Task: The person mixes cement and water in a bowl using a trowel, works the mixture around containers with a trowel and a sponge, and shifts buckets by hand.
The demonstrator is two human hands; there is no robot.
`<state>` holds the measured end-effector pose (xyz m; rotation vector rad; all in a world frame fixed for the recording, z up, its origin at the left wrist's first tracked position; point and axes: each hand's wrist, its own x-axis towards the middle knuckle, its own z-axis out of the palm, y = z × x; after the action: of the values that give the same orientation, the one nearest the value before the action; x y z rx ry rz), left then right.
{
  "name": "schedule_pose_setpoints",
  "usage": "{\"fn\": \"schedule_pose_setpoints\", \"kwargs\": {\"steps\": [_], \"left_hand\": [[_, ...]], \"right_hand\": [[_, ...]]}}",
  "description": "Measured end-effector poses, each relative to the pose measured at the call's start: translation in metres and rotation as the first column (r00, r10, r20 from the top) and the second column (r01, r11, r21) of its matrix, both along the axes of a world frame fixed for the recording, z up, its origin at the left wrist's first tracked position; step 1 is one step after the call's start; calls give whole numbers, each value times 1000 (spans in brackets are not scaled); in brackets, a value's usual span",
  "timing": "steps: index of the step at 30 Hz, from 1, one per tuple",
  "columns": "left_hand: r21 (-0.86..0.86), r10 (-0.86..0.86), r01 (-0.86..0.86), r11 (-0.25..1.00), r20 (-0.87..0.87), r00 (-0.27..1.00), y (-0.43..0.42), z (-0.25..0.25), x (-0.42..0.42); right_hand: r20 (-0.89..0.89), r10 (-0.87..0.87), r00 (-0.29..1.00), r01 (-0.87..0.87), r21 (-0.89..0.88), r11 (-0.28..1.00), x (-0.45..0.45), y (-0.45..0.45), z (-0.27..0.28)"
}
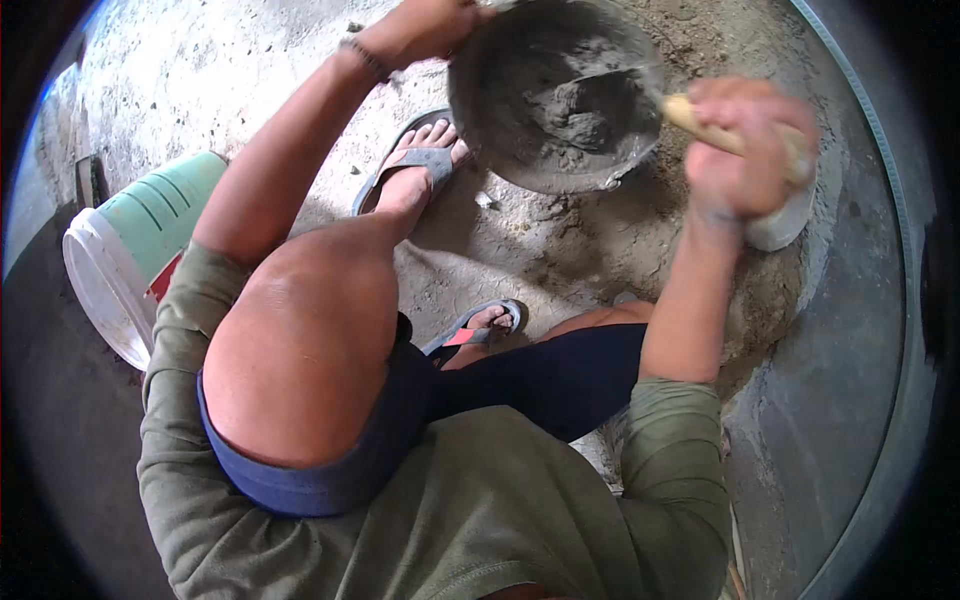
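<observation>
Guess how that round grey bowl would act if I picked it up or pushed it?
The bowl would probably feel heavy, since a thick clump of grey mix lies in it. It might tip if lifted by one edge, as the mix sits in an uneven heap. Its inside may feel gritty, because it looks smeared with grey.

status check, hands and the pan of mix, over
Left fingers at pan rim. Right fingers around trowel handle. Grey mix heaped inside. Bucket off left, not in the way.
</observation>
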<state>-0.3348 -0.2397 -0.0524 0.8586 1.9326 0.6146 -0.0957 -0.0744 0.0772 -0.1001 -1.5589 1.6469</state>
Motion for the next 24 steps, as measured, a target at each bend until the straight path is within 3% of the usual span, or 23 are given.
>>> {"fn": "schedule_pose_setpoints", "kwargs": {"steps": [1,2,5,7,9,10,11,13,15,16,18,20,21,23,24], "left_hand": [[61,144,-148,987,63,988,-11,8,15],[43,186,-192,981,102,977,-18,19,24],[7,272,-279,960,197,942,-30,29,33],[-2,282,-287,958,190,940,-34,29,35],[2,251,-254,967,127,959,-32,32,34],[21,235,-239,971,124,964,-31,31,28],[23,211,-216,976,133,968,-34,28,28],[36,209,-217,976,156,965,-35,24,30],[48,259,-271,961,174,950,-33,23,33],[64,253,-269,961,185,950,-35,17,33],[64,248,-264,962,189,950,-34,14,30],[59,245,-258,964,168,955,-38,14,31],[68,249,-261,963,147,957,-38,14,32],[24,277,-283,959,135,951,-34,22,34],[44,240,-250,967,158,958,-38,17,27]], "right_hand": [[-76,0,997,-2,-26,1000,3,7,12],[-147,-9,989,-6,-99,995,1,3,19],[-98,-301,948,309,72,948,-32,-13,-17],[56,-283,958,284,-17,959,-44,-31,-73],[99,-315,944,300,142,943,-27,-41,-100],[59,-239,969,230,133,964,-18,-38,-88],[84,-149,985,159,-133,978,-10,-47,-54],[-13,-112,994,111,-40,993,-2,-27,-29],[-176,-33,984,21,-71,997,-12,-15,-10],[-182,-78,980,75,-19,997,-22,-12,-8],[-168,-265,950,312,429,848,-44,-10,-23],[-78,-319,945,312,511,801,-45,-19,-81],[3,-188,982,183,207,961,-37,-27,-118],[32,-143,989,143,-8,990,-14,-43,-86],[-22,-76,997,77,30,997,-7,-29,-71]]}}
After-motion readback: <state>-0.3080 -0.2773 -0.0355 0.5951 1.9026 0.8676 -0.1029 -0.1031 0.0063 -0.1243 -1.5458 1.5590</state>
